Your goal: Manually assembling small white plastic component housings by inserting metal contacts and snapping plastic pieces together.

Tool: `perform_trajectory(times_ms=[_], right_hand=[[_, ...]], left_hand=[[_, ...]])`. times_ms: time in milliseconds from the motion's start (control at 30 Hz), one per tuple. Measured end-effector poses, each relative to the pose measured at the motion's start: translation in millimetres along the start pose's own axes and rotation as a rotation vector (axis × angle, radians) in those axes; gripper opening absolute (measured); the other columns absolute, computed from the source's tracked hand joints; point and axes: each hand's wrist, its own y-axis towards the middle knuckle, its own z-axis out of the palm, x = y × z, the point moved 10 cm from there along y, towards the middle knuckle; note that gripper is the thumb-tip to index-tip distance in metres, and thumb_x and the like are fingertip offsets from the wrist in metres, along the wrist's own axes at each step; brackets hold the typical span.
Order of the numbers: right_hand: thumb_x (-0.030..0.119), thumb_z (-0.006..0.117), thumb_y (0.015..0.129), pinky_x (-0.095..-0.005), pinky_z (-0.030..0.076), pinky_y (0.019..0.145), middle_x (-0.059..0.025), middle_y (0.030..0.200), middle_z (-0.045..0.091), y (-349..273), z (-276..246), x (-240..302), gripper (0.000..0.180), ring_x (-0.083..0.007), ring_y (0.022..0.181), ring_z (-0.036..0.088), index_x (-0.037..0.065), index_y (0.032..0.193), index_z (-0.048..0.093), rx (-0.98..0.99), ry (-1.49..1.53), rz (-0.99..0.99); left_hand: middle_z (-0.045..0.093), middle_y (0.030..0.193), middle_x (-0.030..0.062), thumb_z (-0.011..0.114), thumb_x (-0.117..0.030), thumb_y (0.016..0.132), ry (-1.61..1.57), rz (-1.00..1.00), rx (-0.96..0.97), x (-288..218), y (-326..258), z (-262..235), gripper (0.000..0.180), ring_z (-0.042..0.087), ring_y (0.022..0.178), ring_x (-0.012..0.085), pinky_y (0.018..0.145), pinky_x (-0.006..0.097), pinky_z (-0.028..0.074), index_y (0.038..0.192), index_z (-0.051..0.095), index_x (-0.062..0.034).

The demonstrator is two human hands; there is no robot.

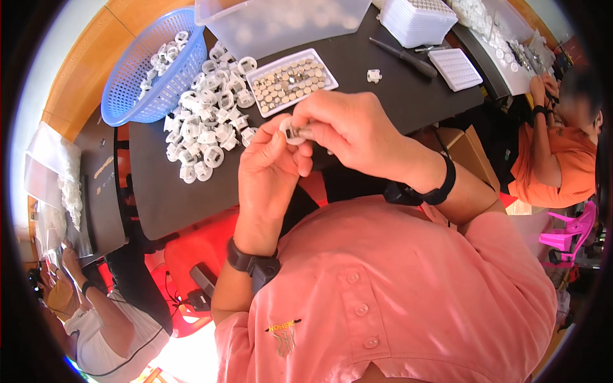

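White plastic part steadied between two hands

Left hand [268, 153]: thumb and fingers pinching a small white part [292, 132], lower fingers curled beneath it. Right hand [357, 124]: thumb and forefinger brought together at the part's right side; whether they also grip some tiny loose piece, cannot tell. Both hands raised over the near edge of the worktop [167, 214].

Step in hand, my reading: close fitting work on the one part, left hand as the holder, right hand as the worker. Next move would seem to call for a firm left pinch and a square, light push from the right fingertips; a slip could tip the part.

Look of it: white, rounded, with a dark recess showing. Finer detail hidden by fingers.

Just beyond the left hand: shallow white tray [332, 82] of round metal discs [308, 71], button cells by the look of them. Left of that hand: loose heap of similar white parts [207, 127], touching one another, lying every which way. Farther left: blue perforated basket [116, 102] holding more. Beyond the right hand: one lone white piece [374, 76], then a dark-handled screwdriver [408, 60].
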Motion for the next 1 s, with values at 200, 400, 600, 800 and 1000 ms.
perform_trajectory(times_ms=[200, 400, 600, 800, 1000], right_hand=[[0.0, 0.066, 0.092, -0.0233, 0.05, 0.073, -0.0034, 0.086, 0.068, -8.0, -16.8, -63.5, 0.007, -0.0081, 0.079, 0.062, 0.0, 0.099, 0.066, -0.051, 0.249, 0.325], [-0.002, 0.069, 0.085, -0.0252, 0.052, 0.069, -0.0048, 0.083, 0.071, -48.6, -34.0, -34.6, 0.009, -0.0114, 0.075, 0.068, 0.002, 0.094, 0.068, 0.111, 0.337, 0.217], [-0.001, 0.072, 0.082, -0.0293, 0.049, 0.062, -0.0062, 0.08, 0.068, -97.3, -15.5, -22.3, 0.008, -0.0199, 0.068, 0.065, 0.0, 0.089, 0.07, 0.438, 0.48, 0.241], [0.014, 0.068, 0.08, -0.0394, 0.051, 0.072, -0.0047, 0.088, 0.069, -157.1, 72.5, -66.3, 0.013, -0.0254, 0.08, 0.066, 0.004, 0.087, 0.07, 0.718, 0.148, 0.161], [0.022, 0.066, 0.075, -0.0402, 0.045, 0.085, -0.0064, 0.098, 0.067, -151.3, 147.7, -71.4, 0.021, -0.0258, 0.094, 0.061, 0.008, 0.087, 0.074, 0.721, -0.546, -0.136]], left_hand=[[0.067, 0.109, 0.0236, 0.059, -0.016, 0.1, -0.041, -0.022, 0.038, -2.5, 5.1, -0.8, 0.03, 0.064, 0.086, 0.0256, 0.062, 0.031, 0.049, 0.125, 0.058, 0.0005], [0.065, 0.114, 0.0242, 0.058, -0.021, 0.1, -0.04, -0.006, 0.125, -6.4, 4.4, 1.1, 0.034, 0.061, 0.088, 0.0273, 0.062, 0.03, 0.046, 0.128, 0.058, -0.0008], [0.064, 0.114, 0.0237, 0.059, -0.022, 0.1, -0.034, -0.009, 0.166, -4.1, 6.3, 0.4, 0.036, 0.061, 0.089, 0.0272, 0.062, 0.03, 0.046, 0.128, 0.058, -0.0005], [0.065, 0.114, 0.0231, 0.061, -0.022, 0.099, -0.003, 0.003, 0.181, -3.6, 6.5, 1.9, 0.037, 0.061, 0.09, 0.0266, 0.065, 0.031, 0.046, 0.128, 0.056, 0.0003], [0.065, 0.114, 0.0222, 0.063, -0.022, 0.098, 0.027, 0.009, 0.165, -4.0, 4.0, 1.0, 0.039, 0.061, 0.09, 0.0267, 0.066, 0.032, 0.047, 0.128, 0.055, 0.0014]])
